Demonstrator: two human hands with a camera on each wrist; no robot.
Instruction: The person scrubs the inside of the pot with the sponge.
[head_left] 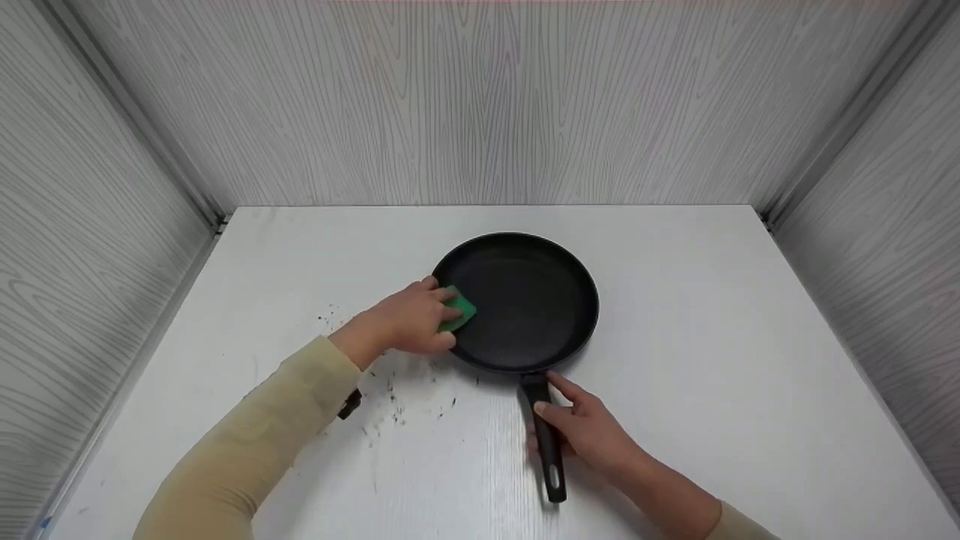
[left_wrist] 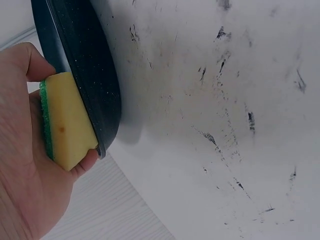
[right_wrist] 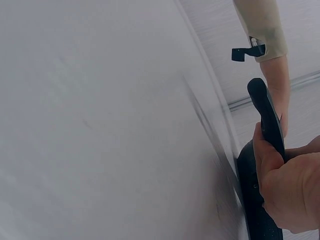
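Observation:
A black frying pan (head_left: 525,300) is held over the white table, its handle (head_left: 551,457) pointing toward me. My right hand (head_left: 589,431) grips that handle close to the pan's body, thumb on top. At the pan's left rim, my left hand (head_left: 416,319) holds a sponge (left_wrist: 70,120), yellow with a green scouring side, pressed to the inside of the pan wall. In the head view only the sponge's green face shows, partly covered by fingers. The right wrist view shows the right hand (right_wrist: 290,185) wrapped about the handle (right_wrist: 270,120).
Dark crumbs and smears (left_wrist: 210,137) mark the white table (head_left: 712,337) left of and below the pan. Grey wood-grain panels (head_left: 480,105) stand at the back and both sides. A small black device (right_wrist: 245,52) sits at the left sleeve.

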